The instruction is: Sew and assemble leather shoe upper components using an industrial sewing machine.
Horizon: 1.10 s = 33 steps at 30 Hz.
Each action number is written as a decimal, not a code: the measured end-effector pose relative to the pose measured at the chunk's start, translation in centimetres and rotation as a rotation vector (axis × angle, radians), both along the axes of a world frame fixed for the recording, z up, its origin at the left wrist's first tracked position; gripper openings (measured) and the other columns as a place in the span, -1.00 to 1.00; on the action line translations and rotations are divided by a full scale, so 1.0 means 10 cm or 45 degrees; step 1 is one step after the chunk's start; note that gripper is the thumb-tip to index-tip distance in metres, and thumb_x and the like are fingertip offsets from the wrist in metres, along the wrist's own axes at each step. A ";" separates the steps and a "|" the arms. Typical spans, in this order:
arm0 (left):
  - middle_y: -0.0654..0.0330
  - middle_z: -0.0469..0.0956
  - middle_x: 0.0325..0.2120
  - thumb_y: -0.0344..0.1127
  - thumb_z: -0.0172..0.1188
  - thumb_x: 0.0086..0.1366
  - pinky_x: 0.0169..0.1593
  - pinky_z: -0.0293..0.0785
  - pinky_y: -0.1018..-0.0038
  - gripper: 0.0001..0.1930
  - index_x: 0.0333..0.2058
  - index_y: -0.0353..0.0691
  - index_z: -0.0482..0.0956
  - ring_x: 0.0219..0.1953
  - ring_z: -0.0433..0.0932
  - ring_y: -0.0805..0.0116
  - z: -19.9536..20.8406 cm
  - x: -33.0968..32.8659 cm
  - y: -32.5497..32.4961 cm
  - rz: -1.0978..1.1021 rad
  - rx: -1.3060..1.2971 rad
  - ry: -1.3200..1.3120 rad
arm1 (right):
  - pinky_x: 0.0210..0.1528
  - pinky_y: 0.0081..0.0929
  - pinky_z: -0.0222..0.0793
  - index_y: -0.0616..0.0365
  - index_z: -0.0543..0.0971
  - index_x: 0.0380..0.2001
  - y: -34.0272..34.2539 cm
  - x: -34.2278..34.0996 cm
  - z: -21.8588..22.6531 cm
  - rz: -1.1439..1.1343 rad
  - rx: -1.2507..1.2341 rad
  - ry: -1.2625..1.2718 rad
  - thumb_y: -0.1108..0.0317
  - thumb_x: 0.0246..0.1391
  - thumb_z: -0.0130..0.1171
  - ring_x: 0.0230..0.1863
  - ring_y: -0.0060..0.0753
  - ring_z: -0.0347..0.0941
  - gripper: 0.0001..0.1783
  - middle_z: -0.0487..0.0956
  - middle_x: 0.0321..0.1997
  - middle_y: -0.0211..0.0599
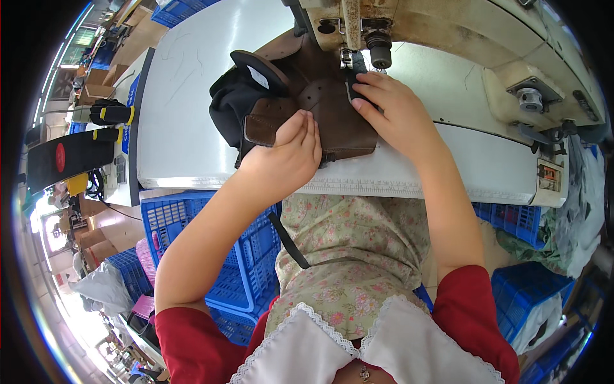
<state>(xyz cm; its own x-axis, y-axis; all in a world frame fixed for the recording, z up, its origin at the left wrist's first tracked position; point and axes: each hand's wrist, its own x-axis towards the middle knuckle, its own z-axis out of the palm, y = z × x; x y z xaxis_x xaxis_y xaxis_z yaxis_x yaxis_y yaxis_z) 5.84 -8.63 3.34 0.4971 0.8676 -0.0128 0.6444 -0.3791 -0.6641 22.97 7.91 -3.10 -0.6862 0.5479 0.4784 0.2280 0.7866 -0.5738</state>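
A brown leather bag (345, 125) with black fabric lining (231, 109) lies under the presser foot (346, 59) of a sewing machine (441, 25). A dark looped handle (261, 72) stands up from its left side. My left hand (295, 144) is closed on the bag's near edge beside a stitched brown flap (261, 130), its fingers pressed together. Close to the presser foot, my right hand (390, 109) holds the bag's right edge, where a black strip runs along it. The underside of the bag and the fingertips beneath it are hidden.
The white machine table (179, 128) has a ruler strip along its front edge. Below it on the left stands a blue plastic crate (252, 262), with a black strap (289, 242) hanging nearby. More blue crates (527, 291) stand at right. Another machine (70, 157) sits at far left.
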 end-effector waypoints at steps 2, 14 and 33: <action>0.03 0.59 -0.03 -0.32 0.05 0.01 0.32 0.19 0.43 -0.52 -0.07 -0.44 0.56 0.08 0.53 0.24 -0.01 0.00 0.00 -0.001 0.001 -0.008 | 0.16 -0.21 0.38 0.30 0.65 -0.19 0.01 0.00 -0.02 -0.002 0.013 -0.005 0.20 0.11 0.20 0.11 -0.01 0.47 -0.64 0.60 0.01 -0.03; 0.00 0.60 -0.04 -0.29 0.03 0.01 0.32 0.19 0.41 -0.51 -0.07 -0.44 0.57 0.08 0.53 0.20 -0.01 0.03 0.01 -0.026 -0.012 0.067 | 0.21 -0.25 0.35 0.30 0.65 -0.17 0.02 0.02 -0.03 -0.015 0.041 -0.072 0.25 0.08 0.21 0.15 -0.03 0.45 -0.65 0.59 0.05 -0.06; 0.05 0.61 -0.06 -0.28 0.04 0.01 0.31 0.20 0.45 -0.54 -0.10 -0.37 0.61 0.08 0.53 0.24 -0.05 0.05 0.04 -0.044 0.033 0.134 | 0.19 -0.25 0.36 0.32 0.65 -0.19 0.04 0.00 -0.01 -0.014 0.090 -0.061 0.30 0.03 0.23 0.11 -0.07 0.46 -0.67 0.58 0.03 -0.08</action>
